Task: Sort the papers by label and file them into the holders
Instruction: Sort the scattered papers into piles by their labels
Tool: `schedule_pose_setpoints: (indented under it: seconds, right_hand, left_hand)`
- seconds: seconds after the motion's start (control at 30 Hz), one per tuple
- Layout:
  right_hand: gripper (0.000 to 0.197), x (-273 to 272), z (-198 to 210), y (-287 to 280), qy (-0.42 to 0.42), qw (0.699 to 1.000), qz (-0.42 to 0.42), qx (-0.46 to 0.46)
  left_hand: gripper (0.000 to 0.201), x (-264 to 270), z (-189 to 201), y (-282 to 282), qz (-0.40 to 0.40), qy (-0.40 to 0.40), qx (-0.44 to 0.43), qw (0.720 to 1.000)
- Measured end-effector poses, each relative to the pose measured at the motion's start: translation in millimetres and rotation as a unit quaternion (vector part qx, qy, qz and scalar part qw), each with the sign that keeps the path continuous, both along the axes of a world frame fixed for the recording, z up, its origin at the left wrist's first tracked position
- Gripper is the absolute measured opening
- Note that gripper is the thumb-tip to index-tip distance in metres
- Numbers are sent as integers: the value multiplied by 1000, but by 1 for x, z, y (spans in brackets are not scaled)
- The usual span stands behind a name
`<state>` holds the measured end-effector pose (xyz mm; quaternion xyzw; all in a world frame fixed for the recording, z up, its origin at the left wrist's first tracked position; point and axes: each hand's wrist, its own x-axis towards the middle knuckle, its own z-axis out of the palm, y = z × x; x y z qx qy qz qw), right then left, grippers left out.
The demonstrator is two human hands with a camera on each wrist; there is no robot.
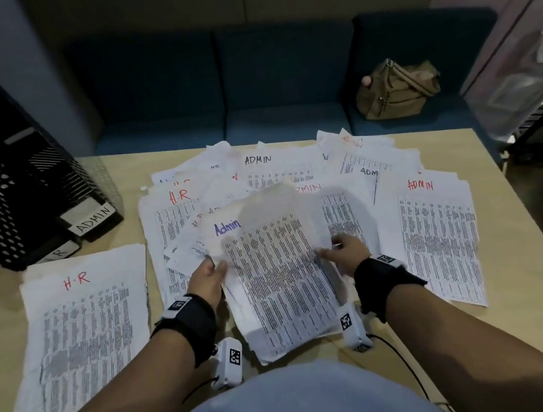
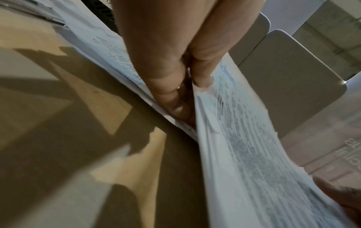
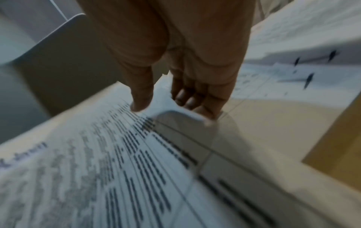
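Note:
Both my hands hold a stack of printed papers (image 1: 279, 274) lifted off the table in front of me; its top sheet reads "Admin" in blue. My left hand (image 1: 211, 272) pinches the stack's left edge (image 2: 210, 98), thumb on top and fingers beneath. My right hand (image 1: 341, 248) pinches the right edge (image 3: 166, 108) the same way. A pile headed "H.R" in red (image 1: 86, 334) lies at the near left. Many loose sheets marked ADMIN or HR (image 1: 276, 170) are spread across the table's middle. Black perforated holders (image 1: 16, 191) labelled ADMIN and HR stand at the far left.
Another ADMIN pile (image 1: 440, 239) lies at the right of the wooden table (image 1: 521, 276). A blue sofa (image 1: 246, 81) with a tan bag (image 1: 396, 89) on it runs behind the table. Cables trail from my wrist cameras near the front edge.

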<state>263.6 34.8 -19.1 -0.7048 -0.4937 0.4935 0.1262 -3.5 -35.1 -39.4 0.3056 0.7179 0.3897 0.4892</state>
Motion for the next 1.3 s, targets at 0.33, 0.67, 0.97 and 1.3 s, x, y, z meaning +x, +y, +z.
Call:
schedule_pose_setpoints:
  seconds: [0.33,0.67,0.97,1.3]
  right_hand:
    - [5,13,60,23,24,947,-179,264]
    - [58,-57,172,28,154,838,-40,521]
    - [43,-131,142,13,128,849,48,510]
    - [45,-179,59,-18,194,946,174,194]
  left_hand:
    - [22,-25,-3,3,40,75,-61,995]
    - [76,-19,13,-4,61,-2,-45,997]
    - [77,-84,57,-11,98,-94,138,981]
    - [36,-163,30,-53,169,65,28,983]
